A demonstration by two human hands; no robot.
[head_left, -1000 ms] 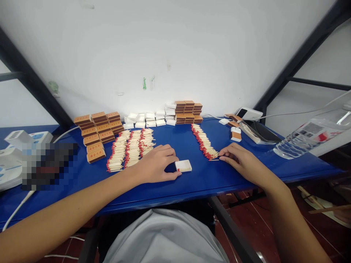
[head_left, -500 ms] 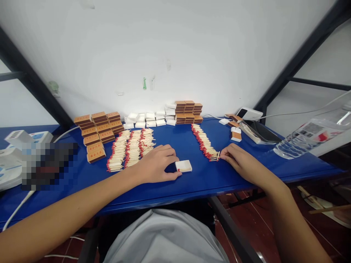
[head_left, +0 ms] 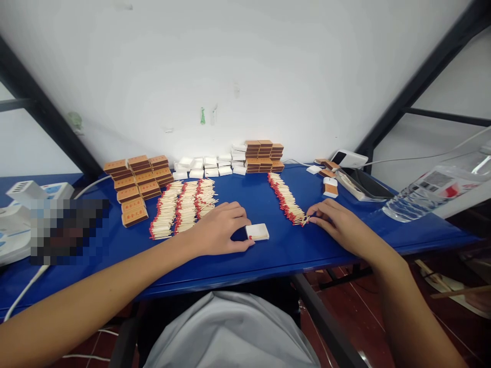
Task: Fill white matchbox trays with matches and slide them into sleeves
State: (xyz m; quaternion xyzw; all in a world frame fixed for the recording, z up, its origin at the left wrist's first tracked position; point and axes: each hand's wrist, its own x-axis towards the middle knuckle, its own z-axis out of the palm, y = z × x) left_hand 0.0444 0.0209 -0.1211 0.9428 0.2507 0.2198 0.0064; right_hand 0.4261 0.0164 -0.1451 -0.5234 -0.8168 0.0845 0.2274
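Note:
My left hand (head_left: 224, 230) is closed on the left end of a small white matchbox tray (head_left: 261, 231), its thumb at the near side and fingers at the far side. A few matches with red heads show in the tray, which lies on the blue table (head_left: 245, 266). To the right, my right hand (head_left: 333, 225) pinches a match at the near end of a long row of matches (head_left: 284, 199). The red heads of that row point left. Three more rows of matches (head_left: 186, 207) lie beyond and left of my left hand, partly hidden by it.
Brown matchbox sleeves are stacked at the left (head_left: 134, 209) and back middle (head_left: 264, 156), with white trays (head_left: 203, 163) between. At right are a loose matchbox (head_left: 330, 187), a phone (head_left: 362, 184), a white device (head_left: 349, 158) and a water bottle (head_left: 429, 189). A power strip (head_left: 23, 225) stands far left.
My right hand's fingertips have shifted slightly at the near end of the match row, and a match there has tilted. My left hand and the tray have stayed in place.

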